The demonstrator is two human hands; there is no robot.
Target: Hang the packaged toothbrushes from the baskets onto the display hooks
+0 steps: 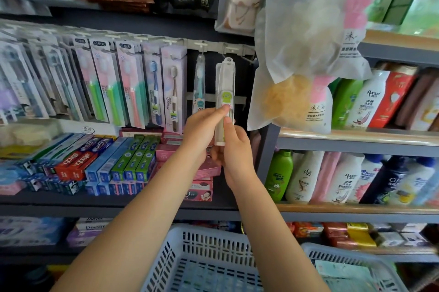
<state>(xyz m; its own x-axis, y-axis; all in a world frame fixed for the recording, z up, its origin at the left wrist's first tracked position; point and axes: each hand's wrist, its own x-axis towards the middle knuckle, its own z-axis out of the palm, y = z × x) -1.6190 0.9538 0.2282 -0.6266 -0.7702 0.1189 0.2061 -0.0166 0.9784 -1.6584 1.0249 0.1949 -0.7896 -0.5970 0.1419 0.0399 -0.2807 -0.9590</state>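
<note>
Toothbrush pack (225, 99), a long clear one with a green sticker, stands upright in front of the hook rail, held low down by both hands. The left hand (202, 132) curls its fingers round the lower part from the left side. The right hand (234, 146) pinches the bottom end, with its thumb on the front. Both hands have hold of the pack and nothing else.

The pack looks light and stiff, made of smooth hard plastic, so it may slip if held loosely. Holding it near the bottom is a good idea, because the little hole at the top stays free. That hole is right up by an empty hook (229, 50) on the rail, but I cannot tell if the hook is through it yet.

Just beside it on the left hangs a blue toothbrush (199, 82), and further left hang rows of other packs. Toothpaste boxes (107, 161) sit on the shelf below. Two white baskets sit down low, the nearer basket (204, 251) right under the arms.
</note>
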